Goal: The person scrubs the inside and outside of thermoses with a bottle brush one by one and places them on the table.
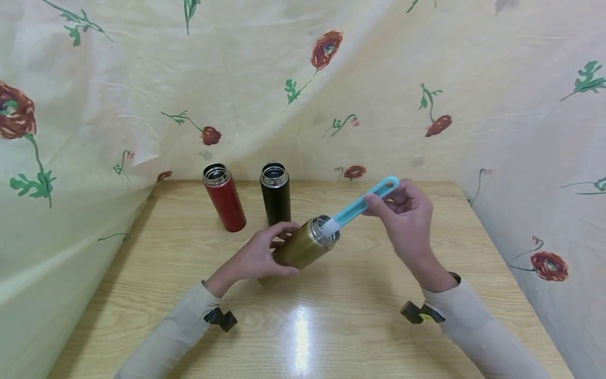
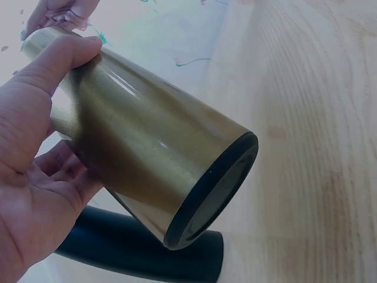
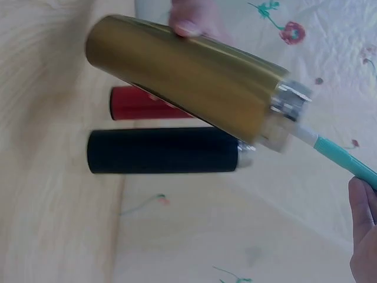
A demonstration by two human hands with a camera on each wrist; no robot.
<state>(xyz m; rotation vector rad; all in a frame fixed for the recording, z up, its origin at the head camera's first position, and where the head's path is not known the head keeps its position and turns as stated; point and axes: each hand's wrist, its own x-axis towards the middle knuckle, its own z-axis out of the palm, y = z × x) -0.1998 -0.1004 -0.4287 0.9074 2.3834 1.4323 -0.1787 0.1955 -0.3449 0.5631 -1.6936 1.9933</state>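
My left hand grips a gold thermos flask round its body, thumb on the near side. The flask is tilted, its open steel mouth pointing up and to the right. In the left wrist view the black-rimmed base of the flask faces the camera, raised off the table. My right hand pinches the light-blue handle of a bottle brush between thumb and fingers. Its white neck enters the flask's mouth, and the head is hidden inside. In the right wrist view the brush handle lines up with the flask.
Behind the flask a black thermos stands upright without a lid. To its left is a red thermos, also upright and uncapped. The wooden table meets a flowered cloth at the back and sides.
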